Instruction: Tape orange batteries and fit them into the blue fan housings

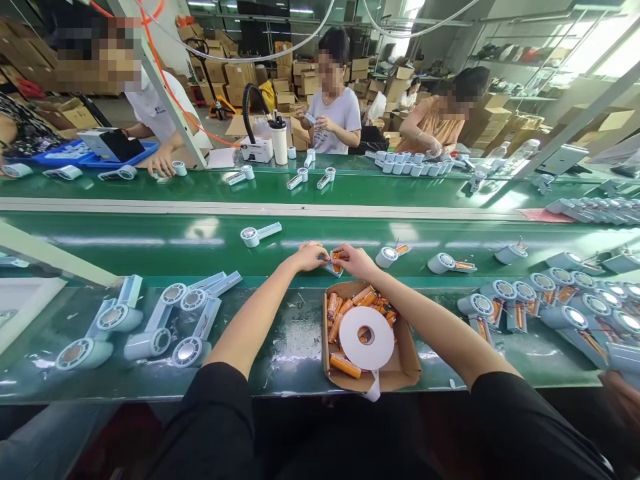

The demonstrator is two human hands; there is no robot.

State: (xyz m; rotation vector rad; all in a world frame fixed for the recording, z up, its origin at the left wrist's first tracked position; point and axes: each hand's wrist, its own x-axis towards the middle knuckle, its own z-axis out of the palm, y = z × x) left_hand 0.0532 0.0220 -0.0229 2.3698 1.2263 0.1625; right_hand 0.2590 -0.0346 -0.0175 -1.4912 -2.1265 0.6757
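Along the near left of the dark green tabletop [285, 360], pale blue plastic fan bodies with round heads and straight handles [119, 317] lie in a loose group beside the left forearm. Beyond and to the right of them, a single pale blue fan with a round grille [250, 237] rests on the smooth green belt [125, 233], its handle pointing away to the right.

Next comes the left hand [311, 256], fingers drawn together and pinching the left side of a small pale blue plastic handle shell [335, 271]. The shell sits between the two hands, its long axis slanting toward the wearer and slightly rightward, neither hand clearly nearer to it. An orange-wrapped cylindrical cell [336, 261] shows in the shell. From the right, the right hand [356, 260] has its fingertips gathered at the cell; they cover the contact, so one cannot tell whether they pinch it or only press.

On the wearer's side of the hands, near the right forearm, an open brown cardboard box [409, 371] holds loose orange cylinders [345, 365] and a flat white tape roll [377, 348]. Farther right, many pale blue fans with orange cells in their handles [500, 289] crowd together.
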